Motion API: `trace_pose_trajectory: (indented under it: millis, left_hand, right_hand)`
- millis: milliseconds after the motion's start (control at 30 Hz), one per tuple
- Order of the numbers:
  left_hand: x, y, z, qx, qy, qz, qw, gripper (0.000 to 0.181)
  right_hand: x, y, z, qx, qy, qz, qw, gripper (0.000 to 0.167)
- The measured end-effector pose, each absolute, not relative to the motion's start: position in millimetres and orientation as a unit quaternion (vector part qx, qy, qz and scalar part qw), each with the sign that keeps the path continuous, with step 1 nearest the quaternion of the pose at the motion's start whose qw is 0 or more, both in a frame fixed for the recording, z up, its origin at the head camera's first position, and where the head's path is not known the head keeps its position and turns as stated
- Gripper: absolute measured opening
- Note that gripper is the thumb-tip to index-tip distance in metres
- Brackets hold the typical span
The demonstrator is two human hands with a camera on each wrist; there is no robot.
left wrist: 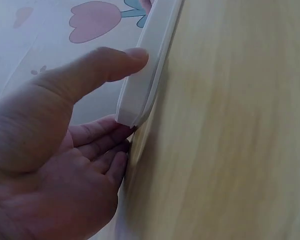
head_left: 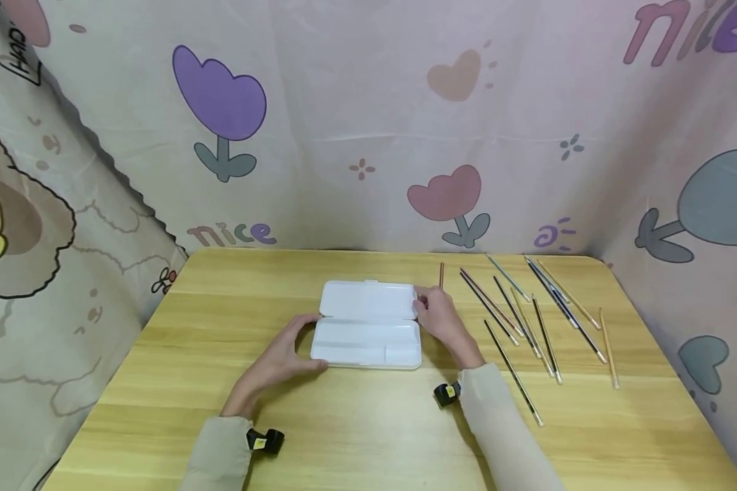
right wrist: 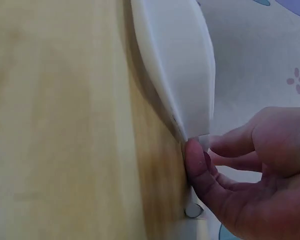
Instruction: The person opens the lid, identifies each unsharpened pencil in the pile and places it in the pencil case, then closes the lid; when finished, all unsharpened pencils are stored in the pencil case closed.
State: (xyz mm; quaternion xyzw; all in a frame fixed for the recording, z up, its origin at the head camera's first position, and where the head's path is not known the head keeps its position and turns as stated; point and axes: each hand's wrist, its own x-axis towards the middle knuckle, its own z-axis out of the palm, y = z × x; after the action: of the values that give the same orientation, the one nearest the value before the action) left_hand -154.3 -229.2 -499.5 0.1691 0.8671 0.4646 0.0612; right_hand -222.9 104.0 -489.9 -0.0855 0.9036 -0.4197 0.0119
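Take the white case as the clock's centre, twelve toward the backdrop. Nearest, the left sleeve (head_left: 215,453) enters from seven o'clock and the right sleeve (head_left: 506,426) from five, each with a small black camera at the wrist, so the forearms come in from either side and leave the case in view between them. The left hand (head_left: 279,358), at about eight, spans the near half's end: thumb on the front wall, fingers spread round toward the hinge, a wide but light-looking grip that probably keeps the base from sliding. The white case (head_left: 350,334) lies unfolded at mid-table, its divided base facing up on the near side. Just right of it, about three o'clock, the right hand (head_left: 443,315) has a close pinch, thumb and fingertips on the end of the lid (head_left: 368,300), presumably to steady or control the hinged half. Farther out between two and four, loose pencils (head_left: 546,340) fan across the wood, some crossing; one reddish pencil (head_left: 441,275) points away just behind the right hand. As for room, bare wood lies at six between the forearms and widely at nine, while on the right the nearest pencil (head_left: 513,373) lies close alongside the right sleeve, making that side tighter. Beyond the lid runs a strip of wood, then the table's far edge (head_left: 295,252), with several pencil ends near it at one to two, and the printed backdrop (head_left: 319,102) rises behind.
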Motion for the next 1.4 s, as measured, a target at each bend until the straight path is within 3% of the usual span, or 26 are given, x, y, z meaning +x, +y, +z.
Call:
trace_pose_trajectory:
  millis: [333, 667, 1000, 1400]
  left_hand:
    - [-156, -227, -502, 0.163, 0.870, 0.463, 0.057, 0.091]
    - [-158, -230, -501, 0.152, 0.886, 0.435, 0.054, 0.093]
    - [-158, -230, -506, 0.171, 0.878, 0.447, 0.027, 0.090]
    - [-158, -228, -507, 0.169, 0.881, 0.440, 0.027, 0.091]
  right_hand:
    - [-213, 117, -479, -0.081, 0.877, -0.472, 0.037, 0.051]
    - [-207, 147, -475, -0.031, 0.882, -0.466, -0.064, 0.042]
    - [-203, 153, -481, -0.008, 0.931, -0.364, -0.025, 0.043]
    - [-201, 155, -481, -0.028, 0.938, -0.341, -0.052, 0.023]
